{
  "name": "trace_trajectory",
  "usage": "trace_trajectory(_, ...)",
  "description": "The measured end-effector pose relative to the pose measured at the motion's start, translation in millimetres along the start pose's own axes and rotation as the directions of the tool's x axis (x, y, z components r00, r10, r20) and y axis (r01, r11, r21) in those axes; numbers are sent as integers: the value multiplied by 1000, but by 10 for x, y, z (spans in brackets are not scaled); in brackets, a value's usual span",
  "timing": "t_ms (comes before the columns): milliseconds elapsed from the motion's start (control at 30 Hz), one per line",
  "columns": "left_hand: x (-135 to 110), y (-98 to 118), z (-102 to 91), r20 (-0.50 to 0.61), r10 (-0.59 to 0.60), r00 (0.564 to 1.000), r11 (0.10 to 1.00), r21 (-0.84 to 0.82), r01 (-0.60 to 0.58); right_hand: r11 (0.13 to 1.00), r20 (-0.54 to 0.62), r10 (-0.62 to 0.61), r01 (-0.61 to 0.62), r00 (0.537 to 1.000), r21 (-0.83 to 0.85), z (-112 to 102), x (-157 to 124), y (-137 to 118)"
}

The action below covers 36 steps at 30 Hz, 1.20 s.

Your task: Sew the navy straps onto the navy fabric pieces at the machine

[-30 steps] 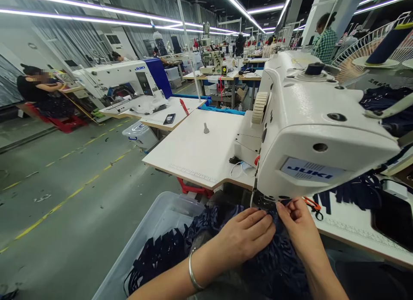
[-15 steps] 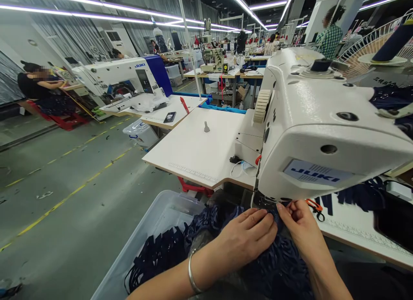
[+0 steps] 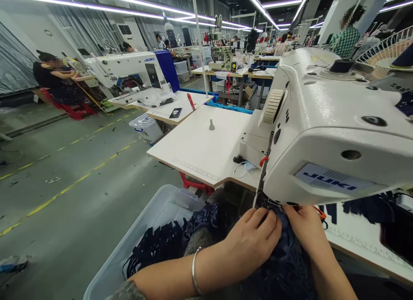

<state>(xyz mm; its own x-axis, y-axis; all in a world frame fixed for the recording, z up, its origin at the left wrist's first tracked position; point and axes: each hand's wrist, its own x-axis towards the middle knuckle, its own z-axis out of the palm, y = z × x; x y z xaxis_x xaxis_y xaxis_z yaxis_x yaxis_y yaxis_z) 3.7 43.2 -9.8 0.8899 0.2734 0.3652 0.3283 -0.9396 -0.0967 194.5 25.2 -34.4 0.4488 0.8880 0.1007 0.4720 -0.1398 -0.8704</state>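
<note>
Under the head of a white sewing machine [image 3: 329, 158], a dark navy fabric piece [image 3: 287, 265] with a looped, lacy surface hangs down over my lap. My left hand [image 3: 253, 242], a silver bangle on its wrist, has its fingers curled onto the fabric just left of the needle area. Close by on the right, my right hand [image 3: 306, 229] pinches the edge of the same fabric. The machine head partly hides those fingertips. The needle and the exact stitching spot are hidden too.
A clear plastic bin [image 3: 129, 244] with navy strips stands at lower left. Orange-handled scissors [image 3: 320, 212] lie right of my right hand. The white table [image 3: 193, 145] carries a grey knob-like piece [image 3: 211, 124]. Another sewing machine [image 3: 129, 72] and seated people are farther back.
The view has shifted, so the surroundings sit a little more to the right. My left fingers are more bent, and my right hand has moved slightly further under the machine head. Both stay on the fabric.
</note>
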Motion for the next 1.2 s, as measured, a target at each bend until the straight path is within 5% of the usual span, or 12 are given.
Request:
trace_trajectory(233,72,130,154,-90,-89,992,990,100,98,985,-46,-171,169,984,-40,30,170,71)
trace_trajectory(733,123,188,178,-92,-119,989,986,109,129,992,-117,-124,121,985,-33,86,248,81)
trace_trajectory(1200,122,213,198,-140,-172,975,970,151,193,982,-70,-184,181,980,-42,103,268,54)
